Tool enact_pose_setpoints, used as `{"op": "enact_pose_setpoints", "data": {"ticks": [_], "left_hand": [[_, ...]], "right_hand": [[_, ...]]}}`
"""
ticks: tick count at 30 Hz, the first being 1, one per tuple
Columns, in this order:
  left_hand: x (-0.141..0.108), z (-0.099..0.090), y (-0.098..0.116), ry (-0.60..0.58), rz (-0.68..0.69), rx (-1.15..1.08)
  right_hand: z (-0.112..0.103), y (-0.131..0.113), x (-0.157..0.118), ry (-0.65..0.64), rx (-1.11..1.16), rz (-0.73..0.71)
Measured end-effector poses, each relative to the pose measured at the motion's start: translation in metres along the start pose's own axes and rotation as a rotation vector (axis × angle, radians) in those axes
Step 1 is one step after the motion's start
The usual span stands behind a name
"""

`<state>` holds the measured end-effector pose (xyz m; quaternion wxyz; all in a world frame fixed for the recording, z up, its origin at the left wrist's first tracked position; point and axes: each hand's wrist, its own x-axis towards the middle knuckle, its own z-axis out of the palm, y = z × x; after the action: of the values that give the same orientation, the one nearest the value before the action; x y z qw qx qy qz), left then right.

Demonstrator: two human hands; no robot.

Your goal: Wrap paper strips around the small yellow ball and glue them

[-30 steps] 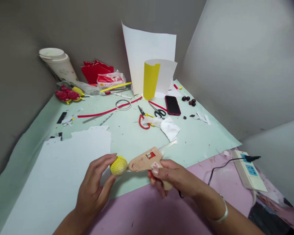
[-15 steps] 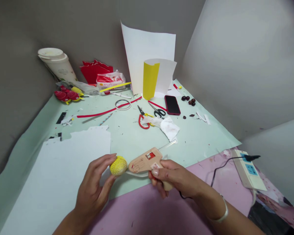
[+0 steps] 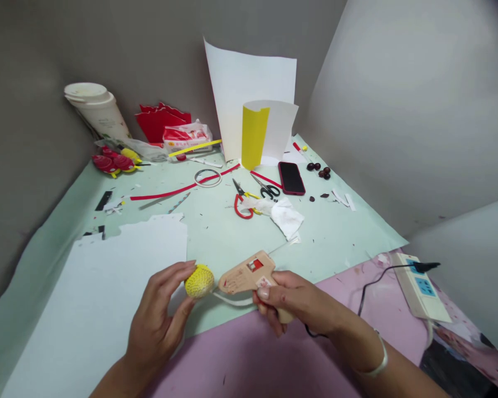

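My left hand (image 3: 160,320) pinches a small yellow netted ball (image 3: 200,281) between thumb and fingers, just above the near edge of the pale green mat (image 3: 216,232). A tan glue gun (image 3: 249,275) is gripped in my right hand (image 3: 292,304), its nozzle pointing left and almost touching the ball. A clear glue stick pokes out of the gun's back. The gun's black cord (image 3: 369,287) runs right to a white power strip (image 3: 419,287).
A large white sheet (image 3: 99,276) lies at the left. Red-handled scissors (image 3: 243,202), black scissors (image 3: 268,189), a crumpled tissue (image 3: 286,216), a phone (image 3: 291,178), a tape ring (image 3: 208,177) and a red strip (image 3: 178,189) lie farther back. Curled yellow-and-white paper (image 3: 259,132) and paper cups (image 3: 97,110) stand by the wall.
The glue gun has tipped slightly, its glue stick end dropping lower, and a thin white strip now shows under the nozzle. Both hands stay almost where they were.
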<state>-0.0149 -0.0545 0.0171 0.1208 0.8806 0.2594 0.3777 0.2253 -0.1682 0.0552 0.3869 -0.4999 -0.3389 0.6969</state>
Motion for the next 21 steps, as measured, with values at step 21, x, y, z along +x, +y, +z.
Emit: {"op": "enact_pose_setpoints", "data": {"ticks": [21], "left_hand": [[0.0002,-0.0023,0.0019,0.020,-0.033,-0.008]], "right_hand": [[0.0029,-0.0045,-0.0052,0.001,-0.035,0.020]]}}
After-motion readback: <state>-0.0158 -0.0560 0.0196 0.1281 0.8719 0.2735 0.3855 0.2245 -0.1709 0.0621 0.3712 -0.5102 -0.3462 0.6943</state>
